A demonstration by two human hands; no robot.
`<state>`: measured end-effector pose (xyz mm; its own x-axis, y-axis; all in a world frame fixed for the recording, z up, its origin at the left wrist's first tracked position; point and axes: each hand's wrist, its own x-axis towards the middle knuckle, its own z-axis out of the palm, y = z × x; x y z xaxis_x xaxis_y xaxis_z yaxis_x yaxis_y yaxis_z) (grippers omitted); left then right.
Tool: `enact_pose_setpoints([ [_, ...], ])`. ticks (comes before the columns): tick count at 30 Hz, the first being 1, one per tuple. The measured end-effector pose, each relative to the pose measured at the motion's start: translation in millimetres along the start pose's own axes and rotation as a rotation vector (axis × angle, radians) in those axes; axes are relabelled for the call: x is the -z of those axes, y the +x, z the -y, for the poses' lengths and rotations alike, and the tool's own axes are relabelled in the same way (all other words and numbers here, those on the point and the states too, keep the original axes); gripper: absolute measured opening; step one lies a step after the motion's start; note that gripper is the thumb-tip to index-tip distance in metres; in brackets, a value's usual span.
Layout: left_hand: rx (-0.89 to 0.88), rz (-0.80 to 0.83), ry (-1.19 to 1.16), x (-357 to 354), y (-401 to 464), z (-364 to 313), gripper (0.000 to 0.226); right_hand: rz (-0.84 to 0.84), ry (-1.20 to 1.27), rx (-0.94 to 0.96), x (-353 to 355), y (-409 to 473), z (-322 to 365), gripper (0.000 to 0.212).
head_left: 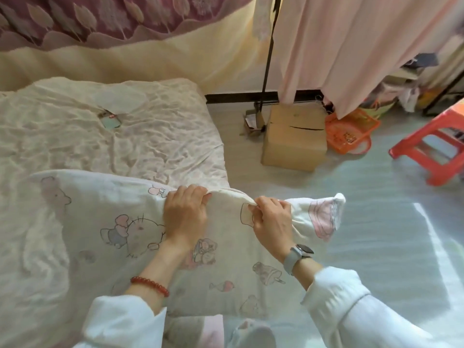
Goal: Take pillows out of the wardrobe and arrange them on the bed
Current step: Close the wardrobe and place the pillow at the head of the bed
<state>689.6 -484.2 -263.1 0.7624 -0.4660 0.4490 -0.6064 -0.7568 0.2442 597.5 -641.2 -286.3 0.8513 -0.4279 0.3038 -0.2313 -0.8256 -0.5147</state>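
A white pillow (105,222) printed with pink cartoon figures lies across the near part of the bed (150,136), its right end sticking out past the bed's edge over the floor. Both hands grip its far edge. My left hand (185,214), with a red bead bracelet on the wrist, pinches the fabric near the middle of that edge. My right hand (272,222), with a grey watch on the wrist, pinches the same edge just to the right. The bed has a crumpled cream sheet.
A cardboard box (293,139) stands on the floor right of the bed, by a black pole (268,59). An orange basket (351,129) and a red plastic stool (437,146) sit further right. Pink curtains (351,46) hang behind them.
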Motion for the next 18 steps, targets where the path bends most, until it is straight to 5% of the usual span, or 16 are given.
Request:
enact_pose_setpoints([
  [11, 0.119, 0.001, 0.041, -131, 245, -2, 0.027, 0.006, -0.009, 0.143, -41, 299, -103, 0.022],
  [18, 0.123, -0.018, 0.028, -196, 426, -13, 0.028, -0.041, 0.007, 0.198, -45, 495, -157, 0.011],
])
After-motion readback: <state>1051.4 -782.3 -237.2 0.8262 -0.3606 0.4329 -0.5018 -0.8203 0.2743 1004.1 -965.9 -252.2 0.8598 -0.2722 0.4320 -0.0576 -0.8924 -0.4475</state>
